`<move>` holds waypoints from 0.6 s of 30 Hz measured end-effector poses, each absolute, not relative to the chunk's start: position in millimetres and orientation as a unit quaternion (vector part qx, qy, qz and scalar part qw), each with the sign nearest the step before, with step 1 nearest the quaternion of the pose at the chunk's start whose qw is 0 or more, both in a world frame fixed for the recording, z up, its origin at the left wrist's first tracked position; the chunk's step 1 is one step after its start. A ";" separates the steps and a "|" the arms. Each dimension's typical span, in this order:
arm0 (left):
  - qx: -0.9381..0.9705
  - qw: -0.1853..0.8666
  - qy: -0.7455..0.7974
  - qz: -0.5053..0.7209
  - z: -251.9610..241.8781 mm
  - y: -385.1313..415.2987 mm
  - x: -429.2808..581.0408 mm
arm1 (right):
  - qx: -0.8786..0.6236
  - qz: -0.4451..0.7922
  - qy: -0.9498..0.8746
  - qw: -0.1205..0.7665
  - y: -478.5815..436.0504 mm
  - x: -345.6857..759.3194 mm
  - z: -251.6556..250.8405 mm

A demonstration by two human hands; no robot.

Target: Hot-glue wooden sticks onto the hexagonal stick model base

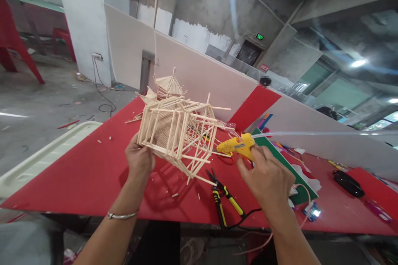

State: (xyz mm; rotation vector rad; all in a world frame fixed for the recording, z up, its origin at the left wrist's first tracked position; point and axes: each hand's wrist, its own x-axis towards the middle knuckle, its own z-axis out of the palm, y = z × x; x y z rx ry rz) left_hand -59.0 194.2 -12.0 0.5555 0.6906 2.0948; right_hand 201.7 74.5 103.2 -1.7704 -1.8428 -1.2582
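My left hand (140,158) grips the lower left corner of a wooden stick model (178,132), an open lattice frame of pale thin sticks held tilted above the table. My right hand (267,174) is wrapped round a yellow hot glue gun (236,145), with a long clear glue stick (298,133) jutting from its back. The gun's nozzle points left at the frame's right side, close to a projecting stick; whether it touches, I cannot tell. Behind the frame stands another stick piece with a pointed roof (169,83).
Black and yellow pliers (224,198) lie open on the red table (102,178) below the model. A green board (306,190), a black case (348,183) and a pink cable (307,203) are at right. A white panel (199,66) borders the back.
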 end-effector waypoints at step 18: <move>0.290 0.426 0.299 0.803 42.3 163.7 -49.9 | -0.610 -0.426 -0.648 0.162 47.0 215.4 102.6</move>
